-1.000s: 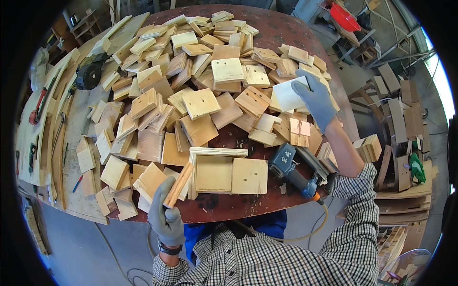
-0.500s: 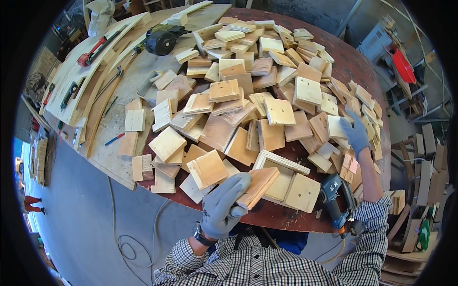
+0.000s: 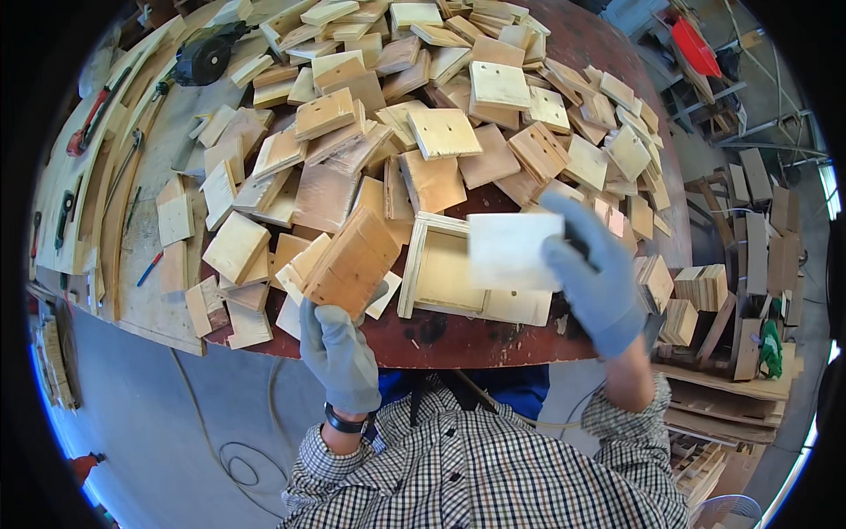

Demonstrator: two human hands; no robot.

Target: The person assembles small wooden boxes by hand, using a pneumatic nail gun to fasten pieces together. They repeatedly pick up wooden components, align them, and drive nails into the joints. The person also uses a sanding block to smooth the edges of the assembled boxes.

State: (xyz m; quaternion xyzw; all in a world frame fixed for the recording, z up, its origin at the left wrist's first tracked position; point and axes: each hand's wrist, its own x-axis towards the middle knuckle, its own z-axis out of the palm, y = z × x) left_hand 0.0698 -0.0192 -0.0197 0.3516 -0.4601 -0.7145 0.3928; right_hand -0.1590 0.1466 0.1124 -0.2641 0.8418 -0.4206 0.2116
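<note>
Above the table (image 3: 493, 339), left hand (image 3: 339, 353) fingers grasp a brown wooden block (image 3: 352, 262); right hand (image 3: 599, 282) fingers pinch a pale square board (image 3: 513, 251) over an open wooden frame (image 3: 449, 269), loose blocks (image 3: 441, 132) heaped behind.

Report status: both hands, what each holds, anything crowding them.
Left hand grips a brown wood block. Right hand holds a pale square panel above the open wooden frame. Loose wood squares heaped close behind.

Left hand (image 3: 339, 348) at table (image 3: 493, 339) near edge, gripping block (image 3: 352, 260). Right hand (image 3: 595, 282) right of it, holding panel (image 3: 514, 249) above frame (image 3: 449, 273). Behind: heaped offcuts (image 3: 423, 132). Far left: saw (image 3: 207, 55), possibly on planks (image 3: 97, 203).
</note>
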